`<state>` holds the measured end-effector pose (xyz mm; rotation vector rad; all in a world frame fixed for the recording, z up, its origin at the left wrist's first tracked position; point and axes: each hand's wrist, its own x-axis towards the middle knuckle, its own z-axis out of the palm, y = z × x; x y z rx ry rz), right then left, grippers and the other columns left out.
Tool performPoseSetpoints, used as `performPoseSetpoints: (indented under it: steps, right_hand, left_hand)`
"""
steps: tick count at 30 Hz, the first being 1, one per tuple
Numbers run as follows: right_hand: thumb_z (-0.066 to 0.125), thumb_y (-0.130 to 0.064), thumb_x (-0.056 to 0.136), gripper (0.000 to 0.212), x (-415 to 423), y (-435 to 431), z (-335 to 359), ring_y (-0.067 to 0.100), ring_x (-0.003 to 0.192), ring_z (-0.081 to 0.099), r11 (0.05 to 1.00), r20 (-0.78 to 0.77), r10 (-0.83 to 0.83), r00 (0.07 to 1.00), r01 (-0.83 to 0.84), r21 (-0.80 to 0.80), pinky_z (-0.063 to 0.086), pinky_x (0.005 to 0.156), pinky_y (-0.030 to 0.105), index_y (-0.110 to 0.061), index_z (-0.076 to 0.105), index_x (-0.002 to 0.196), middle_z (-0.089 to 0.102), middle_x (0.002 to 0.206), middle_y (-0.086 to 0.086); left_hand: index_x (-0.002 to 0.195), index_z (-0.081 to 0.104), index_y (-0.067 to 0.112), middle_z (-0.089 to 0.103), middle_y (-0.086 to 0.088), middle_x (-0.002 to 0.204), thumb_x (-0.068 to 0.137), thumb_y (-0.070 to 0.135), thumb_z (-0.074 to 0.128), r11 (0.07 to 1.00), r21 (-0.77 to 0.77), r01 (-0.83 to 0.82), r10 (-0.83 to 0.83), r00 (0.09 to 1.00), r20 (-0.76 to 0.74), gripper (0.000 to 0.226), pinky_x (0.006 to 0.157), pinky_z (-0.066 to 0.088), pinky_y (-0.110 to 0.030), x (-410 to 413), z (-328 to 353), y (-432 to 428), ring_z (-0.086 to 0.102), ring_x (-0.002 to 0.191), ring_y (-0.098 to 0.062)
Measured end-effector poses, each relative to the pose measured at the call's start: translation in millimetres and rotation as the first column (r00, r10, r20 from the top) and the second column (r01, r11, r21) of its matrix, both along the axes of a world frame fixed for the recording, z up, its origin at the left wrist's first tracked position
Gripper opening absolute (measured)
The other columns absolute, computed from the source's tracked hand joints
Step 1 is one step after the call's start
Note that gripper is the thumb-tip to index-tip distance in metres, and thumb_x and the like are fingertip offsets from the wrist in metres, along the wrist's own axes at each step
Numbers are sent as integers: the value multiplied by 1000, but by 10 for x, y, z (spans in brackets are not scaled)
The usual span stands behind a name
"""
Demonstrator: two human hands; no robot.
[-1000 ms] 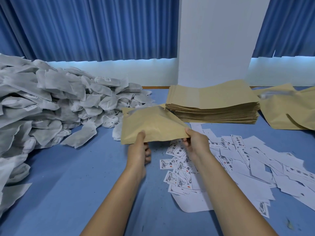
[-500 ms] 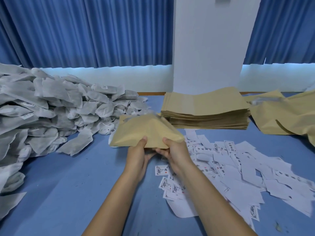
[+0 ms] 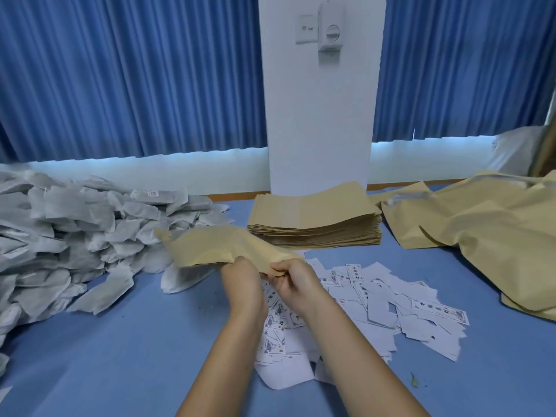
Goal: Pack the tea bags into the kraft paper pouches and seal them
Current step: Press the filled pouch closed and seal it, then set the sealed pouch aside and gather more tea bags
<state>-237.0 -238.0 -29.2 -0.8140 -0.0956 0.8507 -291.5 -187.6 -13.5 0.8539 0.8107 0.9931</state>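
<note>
The left hand (image 3: 243,284) and right hand (image 3: 296,281) hold a flat tan kraft paper pouch (image 3: 222,246) above the middle of the blue counter (image 3: 120,341), fingers (image 3: 279,269) clamped on its near edge. A heap of white tea bags (image 3: 75,230) lies along the counter's left edge.

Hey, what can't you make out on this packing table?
All in the head view.
Inside of the kraft pouch: its own paper hides any contents.
Fingertips of the left hand and right hand: partly tucked behind the pouch edge.
Print on the paper slips: too small, blurred.
The tea bag pile: cut off by the left edge.
</note>
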Motion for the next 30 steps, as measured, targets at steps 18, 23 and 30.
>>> performPoseSetpoints:
  steps: [18,23,30]
  right_hand:
    - [32,12,88,34,474,-1487,313,11,30,48,961,142,-254,957,267,-75,31,43,18,-11,39,64,49,36,0]
    - [38,9,83,30,548,-1800,478,11,21,35,872,222,-365,904,416,-258,24,35,14,-12,32,63,38,52,3]
    - [41,1,81,23,649,-2075,503,13,34,45,853,114,-485,867,498,-158,36,40,12,-11,42,62,48,41,-1]
  left_hand:
    - [66,33,16,38,-3,67,96,4,35,962,58,268,-263,961,-81,33,69,37,-34,521,371,-1615,44,80,-24]
    - [66,30,14,52,-20,82,94,-3,36,970,50,237,-236,971,-35,33,73,49,-47,536,437,-2021,57,83,-42]
    - [105,55,9,63,-11,101,92,-1,35,946,9,323,-323,945,55,26,71,52,-32,847,570,-2324,63,83,-25]
